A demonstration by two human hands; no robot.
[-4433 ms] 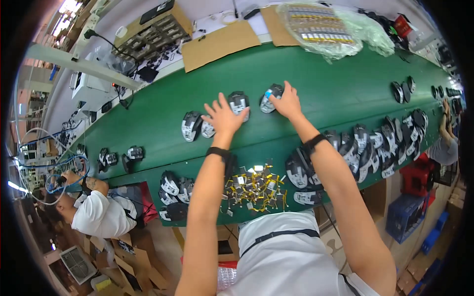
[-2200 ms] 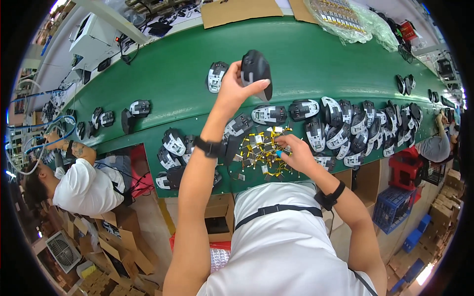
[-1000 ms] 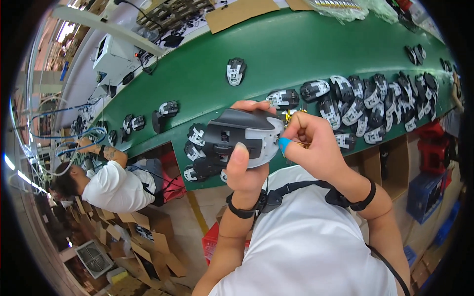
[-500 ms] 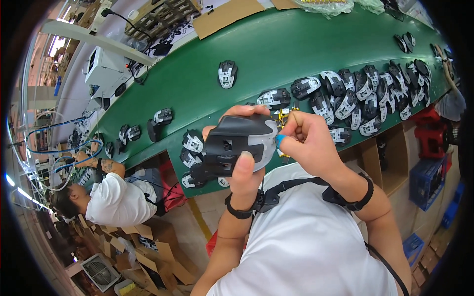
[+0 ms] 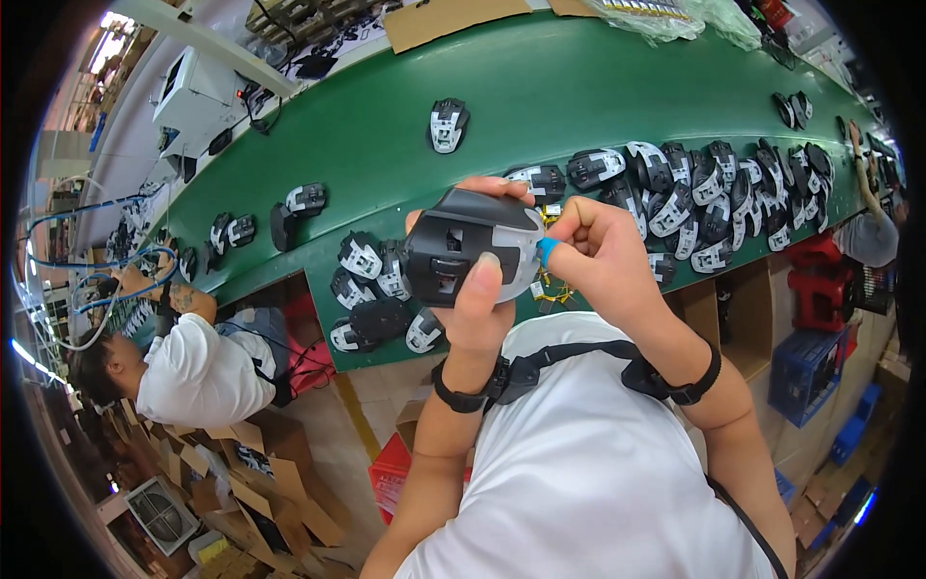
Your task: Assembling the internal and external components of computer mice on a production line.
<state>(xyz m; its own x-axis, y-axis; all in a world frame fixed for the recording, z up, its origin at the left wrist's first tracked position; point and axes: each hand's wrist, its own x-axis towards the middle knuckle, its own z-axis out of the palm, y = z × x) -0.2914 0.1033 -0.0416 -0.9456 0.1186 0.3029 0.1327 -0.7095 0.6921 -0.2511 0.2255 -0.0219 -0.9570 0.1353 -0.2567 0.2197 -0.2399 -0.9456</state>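
Note:
A black and light grey computer mouse sits in my left hand, thumb along its near side and fingers around the far side. The scroll wheel slot faces up. My right hand is closed in a pinch at the mouse's grey right end, a blue wrap around its thumb. Whatever lies between those fingertips is too small or hidden to make out. Small yellow parts with wires lie on the green table just behind and below the right fingers.
Many similar mice are heaped along the green table to the right, with a smaller group left of my hands. One mouse lies alone farther back. A co-worker sits at left near open cardboard boxes.
The mouse is turned slightly in my left hand, showing more of its top. My right fingers stay pinched at its end. The whole view has shifted a little.

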